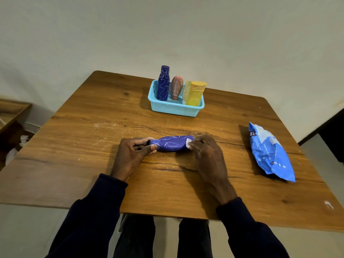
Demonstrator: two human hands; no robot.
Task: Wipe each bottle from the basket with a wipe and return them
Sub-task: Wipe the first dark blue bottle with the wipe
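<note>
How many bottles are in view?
4: three upright in the basket (blue bottle left, brown bottle middle, yellow bottle right) and a second blue bottle held sideways by the left hand and right hand. More may be hidden.

**Setting: domestic room, prob. a home living/dining area.** Evidence: wood-grain table w/ rounded corners, standing near a plain off-white painted wall. Pale floor at right, next to a dark opening. A 2nd wood-finish furniture piece at the left edge, w/ indistinct clutter on the floor below it. Household goods on the table: small turquoise plastic basket w/ three toiletry-type bottles upright in it, and a blue soft pack of wipes well apart to the right.
</note>
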